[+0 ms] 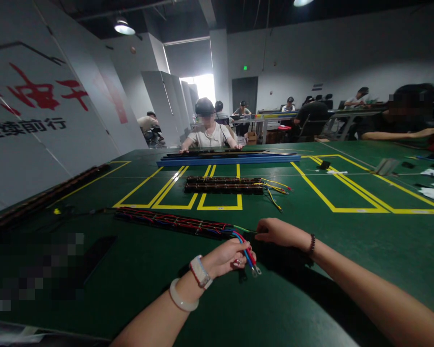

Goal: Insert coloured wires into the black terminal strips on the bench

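Green table (148, 284), left hand (228, 258), two lugged cables (250, 257)

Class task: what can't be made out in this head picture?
Green wire: far end hidden by the right hand, head view.
Long strip at left: cut off by the left edge, head view.
Watch: display too small to read, head view.
Tape label: print too small, head view.

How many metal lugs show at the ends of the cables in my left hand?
2, side by side at the tips of the red and blue cables: the left lug and the right lug, both past your left hand. Others may be hidden behind.
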### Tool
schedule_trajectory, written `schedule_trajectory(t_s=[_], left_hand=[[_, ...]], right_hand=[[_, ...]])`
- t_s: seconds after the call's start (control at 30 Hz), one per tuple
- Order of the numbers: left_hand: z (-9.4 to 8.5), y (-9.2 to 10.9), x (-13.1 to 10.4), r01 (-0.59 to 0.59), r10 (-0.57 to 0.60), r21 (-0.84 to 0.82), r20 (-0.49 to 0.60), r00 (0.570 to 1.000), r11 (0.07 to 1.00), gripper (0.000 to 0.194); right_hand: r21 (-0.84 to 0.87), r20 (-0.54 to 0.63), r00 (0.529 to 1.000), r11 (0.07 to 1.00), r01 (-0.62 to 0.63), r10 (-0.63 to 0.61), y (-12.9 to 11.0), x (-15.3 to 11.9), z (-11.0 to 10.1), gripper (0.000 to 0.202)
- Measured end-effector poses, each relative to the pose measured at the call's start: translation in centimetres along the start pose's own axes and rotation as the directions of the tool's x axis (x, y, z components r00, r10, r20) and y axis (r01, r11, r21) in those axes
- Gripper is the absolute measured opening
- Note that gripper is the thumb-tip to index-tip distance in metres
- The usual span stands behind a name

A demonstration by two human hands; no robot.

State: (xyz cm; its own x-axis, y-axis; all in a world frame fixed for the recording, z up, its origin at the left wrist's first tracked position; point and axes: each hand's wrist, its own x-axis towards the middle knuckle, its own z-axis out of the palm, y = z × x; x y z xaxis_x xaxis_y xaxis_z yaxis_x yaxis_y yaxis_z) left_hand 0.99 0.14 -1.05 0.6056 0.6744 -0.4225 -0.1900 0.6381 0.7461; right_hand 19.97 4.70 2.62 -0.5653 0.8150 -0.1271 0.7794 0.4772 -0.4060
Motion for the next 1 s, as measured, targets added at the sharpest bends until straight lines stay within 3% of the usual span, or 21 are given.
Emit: schedule_trajectory(t_s=[0.17,0.4,0.57,0.7,0.83,1.0], left_hand=[[-0.1,0.0,0.0,-0.002,0.002,0.004,0.051,0.999,1.0,0.016],[-0.2,-0.1,0.0,-0.059,0.059,0.053,0.0,0.998,0.997,0.013],[-0.5,-0.2,0.2,-0.066,0.064,0.06,0.028,0.998,0.996,0.016],[-0.7,-0.4,0.3,-0.062,0.06,0.054,0.043,0.997,0.997,0.019],[-0.8,-0.5,0.4,-0.058,0.056,0.043,0.028,0.998,0.997,0.023],[-1.0,-0.8,0.8,-0.074,0.074,0.017,0.003,0.997,0.997,0.019]], right_hand=[[-0.381,-0.326,0.942,0.923,-0.054,-0.08,0.9,0.6,0.1,0.009],[-0.56,-0.433,0.878,0.824,-0.086,-0.203,1.9,2.0,1.1,0.012],[-0.659,-0.386,0.842,0.751,0.034,-0.377,3.3,2.2,1.8,0.013],[-0.708,-0.248,0.781,0.658,0.257,-0.573,4.3,1.5,2.4,0.023],[-0.685,-0.117,0.668,0.547,0.482,-0.735,4.0,0.6,2.9,0.031],[-0.682,-0.099,0.488,0.416,0.601,-0.867,3.3,0.6,3.5,0.029]])
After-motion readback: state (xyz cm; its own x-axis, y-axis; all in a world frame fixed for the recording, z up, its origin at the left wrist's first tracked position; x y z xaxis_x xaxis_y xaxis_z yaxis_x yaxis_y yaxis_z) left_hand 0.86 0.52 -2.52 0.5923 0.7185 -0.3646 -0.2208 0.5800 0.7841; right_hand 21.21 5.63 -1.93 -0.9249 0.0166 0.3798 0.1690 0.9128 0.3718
